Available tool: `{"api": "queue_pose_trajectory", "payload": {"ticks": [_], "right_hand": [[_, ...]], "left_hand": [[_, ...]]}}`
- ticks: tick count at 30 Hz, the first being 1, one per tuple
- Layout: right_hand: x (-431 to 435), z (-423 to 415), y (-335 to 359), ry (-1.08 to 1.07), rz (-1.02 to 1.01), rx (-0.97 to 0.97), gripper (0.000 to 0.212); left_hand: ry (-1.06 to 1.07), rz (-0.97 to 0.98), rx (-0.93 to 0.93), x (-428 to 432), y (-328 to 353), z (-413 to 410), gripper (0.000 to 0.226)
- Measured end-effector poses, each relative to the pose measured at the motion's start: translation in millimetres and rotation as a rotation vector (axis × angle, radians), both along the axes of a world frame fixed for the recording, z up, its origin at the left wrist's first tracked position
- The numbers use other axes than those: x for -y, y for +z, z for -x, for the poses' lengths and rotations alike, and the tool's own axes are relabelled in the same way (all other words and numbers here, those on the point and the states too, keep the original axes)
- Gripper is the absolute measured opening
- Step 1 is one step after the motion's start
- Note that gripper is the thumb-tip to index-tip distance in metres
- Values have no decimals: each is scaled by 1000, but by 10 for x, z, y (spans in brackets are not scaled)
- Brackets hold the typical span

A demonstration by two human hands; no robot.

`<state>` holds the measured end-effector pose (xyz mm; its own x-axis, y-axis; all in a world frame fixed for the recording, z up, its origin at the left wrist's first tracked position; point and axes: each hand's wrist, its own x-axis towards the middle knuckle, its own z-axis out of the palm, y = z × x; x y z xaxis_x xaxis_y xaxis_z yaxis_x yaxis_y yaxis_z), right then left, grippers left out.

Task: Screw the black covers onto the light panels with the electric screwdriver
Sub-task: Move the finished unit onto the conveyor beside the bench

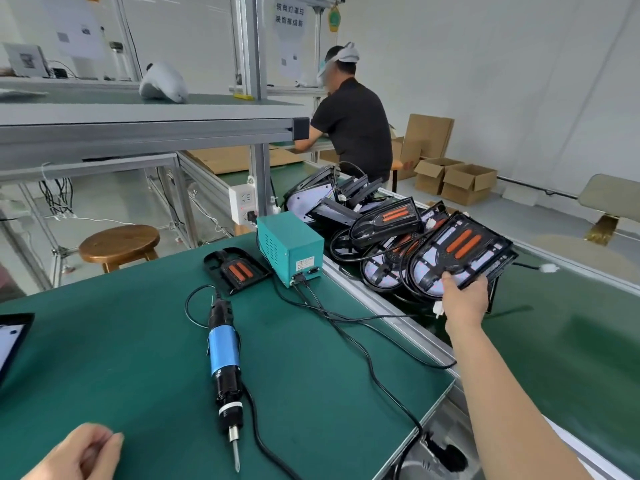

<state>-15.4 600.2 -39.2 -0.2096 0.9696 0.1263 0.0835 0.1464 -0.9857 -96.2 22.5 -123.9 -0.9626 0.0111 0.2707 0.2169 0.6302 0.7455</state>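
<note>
My right hand (463, 299) reaches out over the conveyor and grips the near edge of a light panel with a black cover and orange strips (460, 251), tilted up on a pile of similar panels (377, 230). The electric screwdriver (224, 355), blue-bodied with a black cord, lies flat on the green mat (138, 341) with its bit pointing toward me. A single black cover with orange strips (237, 268) lies on the mat near the teal box. My left hand (78, 452) rests at the mat's near edge, fingers curled loosely, holding nothing.
A teal power supply box (291, 247) stands at the mat's far edge, its cables (346, 327) trailing across the mat. Another panel's corner (12, 337) shows at far left. A person in a black shirt (353, 126) works beyond. A wooden stool (119, 242) stands left.
</note>
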Motion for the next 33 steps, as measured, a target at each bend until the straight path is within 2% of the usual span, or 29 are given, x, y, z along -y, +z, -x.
{"api": "queue_pose_trajectory", "payload": {"ticks": [2,4,8,11,13,15,17,19,23,27,29,33], "right_hand": [[-48,7,47,12,4,86,53],[-73,-22,0,98,40,110,56],[4,-116,-93,222,59,133,60],[123,-60,-41,56,-99,247,79],[251,-29,7,-31,-196,236,95],[353,-6,15,-65,-268,198,102],[410,-8,-11,-84,-320,191,104],[443,-23,-74,-70,-364,243,101],[502,-24,-259,46,-463,535,89],[531,26,-282,128,-421,719,83],[522,39,-285,136,-406,729,84],[493,23,-332,103,-440,616,86]], "left_hand": [[-82,30,136,24,-77,-8,16],[30,47,79,98,-133,56,21],[51,105,100,81,-261,-2,25],[109,170,113,17,-156,-79,16],[122,208,87,-79,7,-183,9],[129,211,76,-171,195,-307,27],[140,209,97,-262,337,-405,38],[178,181,92,-361,476,-499,39],[207,150,90,-495,641,-607,21],[194,164,137,-500,670,-628,18],[198,170,136,-488,664,-633,18],[197,172,122,-469,648,-646,18]]}}
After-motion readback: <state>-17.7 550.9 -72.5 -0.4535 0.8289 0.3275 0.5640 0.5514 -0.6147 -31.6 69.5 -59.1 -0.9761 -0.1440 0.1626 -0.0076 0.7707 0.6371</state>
